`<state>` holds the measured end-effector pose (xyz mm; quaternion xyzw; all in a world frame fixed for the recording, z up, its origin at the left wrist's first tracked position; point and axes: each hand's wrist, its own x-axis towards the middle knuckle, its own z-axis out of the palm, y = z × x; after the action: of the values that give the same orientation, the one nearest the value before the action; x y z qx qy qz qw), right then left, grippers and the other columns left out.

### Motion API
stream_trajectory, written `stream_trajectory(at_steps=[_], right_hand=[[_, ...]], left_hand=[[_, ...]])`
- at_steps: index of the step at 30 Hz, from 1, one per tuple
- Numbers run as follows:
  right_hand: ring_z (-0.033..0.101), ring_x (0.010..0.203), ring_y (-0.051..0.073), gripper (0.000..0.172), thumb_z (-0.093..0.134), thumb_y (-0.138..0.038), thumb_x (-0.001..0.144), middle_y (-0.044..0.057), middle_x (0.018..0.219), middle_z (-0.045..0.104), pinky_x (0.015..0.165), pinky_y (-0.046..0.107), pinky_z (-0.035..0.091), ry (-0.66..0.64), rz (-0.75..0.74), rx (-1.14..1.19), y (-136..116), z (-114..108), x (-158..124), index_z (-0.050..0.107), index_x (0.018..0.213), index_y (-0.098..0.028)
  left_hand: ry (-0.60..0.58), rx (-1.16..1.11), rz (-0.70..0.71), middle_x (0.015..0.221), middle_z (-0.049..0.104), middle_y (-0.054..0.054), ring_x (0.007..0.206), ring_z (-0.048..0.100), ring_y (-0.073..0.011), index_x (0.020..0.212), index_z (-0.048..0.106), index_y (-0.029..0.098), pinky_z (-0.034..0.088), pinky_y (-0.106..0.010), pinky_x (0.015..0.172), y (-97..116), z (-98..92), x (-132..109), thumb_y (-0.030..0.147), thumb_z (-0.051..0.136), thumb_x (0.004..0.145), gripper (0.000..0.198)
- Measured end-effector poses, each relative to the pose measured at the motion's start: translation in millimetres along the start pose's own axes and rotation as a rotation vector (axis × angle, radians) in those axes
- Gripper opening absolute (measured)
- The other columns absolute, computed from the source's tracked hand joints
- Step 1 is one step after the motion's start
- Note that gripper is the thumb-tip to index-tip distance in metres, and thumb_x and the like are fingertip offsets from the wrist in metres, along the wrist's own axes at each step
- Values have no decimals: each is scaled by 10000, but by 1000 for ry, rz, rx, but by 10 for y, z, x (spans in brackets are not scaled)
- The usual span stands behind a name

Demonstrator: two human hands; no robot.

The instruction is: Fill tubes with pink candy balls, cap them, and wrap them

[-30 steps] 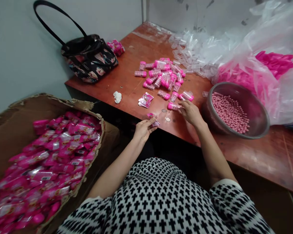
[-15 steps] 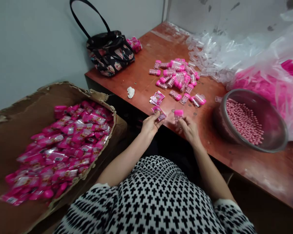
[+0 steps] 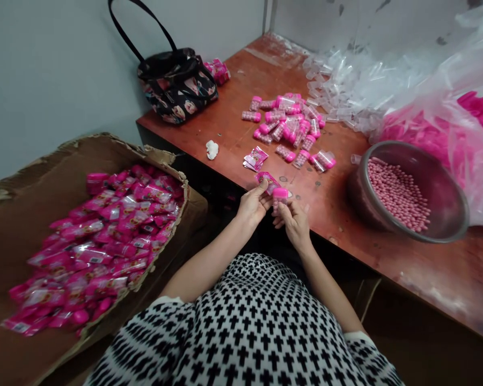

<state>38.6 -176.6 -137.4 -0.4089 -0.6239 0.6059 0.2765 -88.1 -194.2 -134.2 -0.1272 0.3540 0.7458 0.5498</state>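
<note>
My left hand (image 3: pixel 254 205) is closed on a pink printed wrapper (image 3: pixel 268 181) over the table's front edge. In the closed fingers of my right hand (image 3: pixel 295 222) is a small clear tube (image 3: pixel 280 199) with a pink cap at the top and pink beads inside. The tube is right beside the wrapper; whether they touch I cannot tell. Just beyond my left hand lies a little stack of flat pink wrappers (image 3: pixel 256 157). Farther back, a heap of capped bead-filled tubes (image 3: pixel 290 122) rests on the table.
At left stands a torn cardboard box (image 3: pixel 161 271) holding many wrapped pink packets (image 3: pixel 108 236). A grey bowl (image 3: pixel 453 201) of pink beads (image 3: pixel 398 195) sits at right. Behind are clear empty tubes (image 3: pixel 346 96), a bag of pink caps (image 3: pixel 426 126) and a floral handbag (image 3: pixel 181 88).
My right hand has moved left with the tube, up beside the wrapper in my left hand. The whole view has shifted slightly.
</note>
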Motion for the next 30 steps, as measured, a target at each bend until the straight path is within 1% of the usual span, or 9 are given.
stream_trajectory(at_steps=[6, 11, 14, 16, 18, 21, 24, 27, 30], right_hand=[[578, 477, 82, 348, 535, -520, 807, -11, 695, 635, 423, 195, 485, 11, -11, 34, -3, -26, 5, 538, 899, -185], [568, 469, 78, 355, 539, -522, 802, -18, 689, 629, 420, 194, 480, 21, -18, 11, 5, -24, 32, 538, 916, -186], [570, 464, 81, 349, 539, -518, 804, -20, 685, 628, 417, 199, 482, -23, -13, 51, 14, -18, 38, 540, 911, -185], [574, 468, 82, 340, 540, -510, 807, -15, 691, 630, 419, 202, 483, -28, -16, 94, 14, -19, 38, 541, 898, -182], [579, 478, 83, 332, 538, -502, 809, -9, 706, 637, 425, 202, 485, 7, -22, 111, 10, -24, 39, 543, 895, -181], [579, 481, 82, 330, 538, -503, 809, -7, 709, 640, 431, 203, 488, 48, -31, 75, 6, -33, 43, 543, 890, -183], [576, 478, 83, 342, 538, -513, 806, -10, 700, 634, 428, 206, 489, 53, -35, 32, 19, -31, 49, 541, 897, -183], [576, 476, 84, 346, 545, -515, 800, -12, 702, 637, 425, 206, 491, 48, -38, 11, 41, -16, 57, 542, 916, -188], [576, 462, 89, 347, 557, -517, 792, -14, 688, 644, 416, 211, 491, -31, -4, 74, 60, -2, 73, 546, 916, -193]], left_hand=[[-27, -5, 47, 709, 682, -50, 653, 665, -138, 761, 625, 107, 550, -282, 712, 1, 5, 11, 145, 705, 722, 97], [-33, 19, 37, 669, 667, -46, 598, 644, -125, 734, 618, 97, 542, -262, 668, -28, 35, -12, 155, 729, 697, 130], [-63, 15, 39, 663, 664, -41, 576, 630, -110, 733, 624, 96, 533, -237, 636, -24, 41, -8, 155, 719, 709, 114], [-56, 4, 39, 677, 669, -42, 600, 641, -116, 731, 623, 100, 538, -246, 663, -12, 41, 1, 151, 703, 726, 95], [-41, -10, 32, 711, 680, -50, 659, 661, -133, 735, 622, 103, 543, -278, 730, 1, 41, 9, 148, 696, 734, 87], [-30, -23, 12, 731, 685, -58, 701, 671, -146, 747, 624, 101, 538, -305, 789, 7, 48, 14, 148, 701, 729, 92], [-29, -19, -5, 710, 679, -55, 675, 663, -140, 746, 624, 100, 541, -292, 755, -7, 62, 7, 158, 712, 720, 108], [-64, 29, 22, 691, 669, -40, 622, 641, -120, 749, 632, 107, 532, -247, 663, -25, 79, -14, 190, 733, 701, 139], [-109, 111, 84, 608, 633, -15, 517, 583, -91, 679, 616, 109, 485, -206, 539, -19, 89, -46, 249, 772, 654, 211]])
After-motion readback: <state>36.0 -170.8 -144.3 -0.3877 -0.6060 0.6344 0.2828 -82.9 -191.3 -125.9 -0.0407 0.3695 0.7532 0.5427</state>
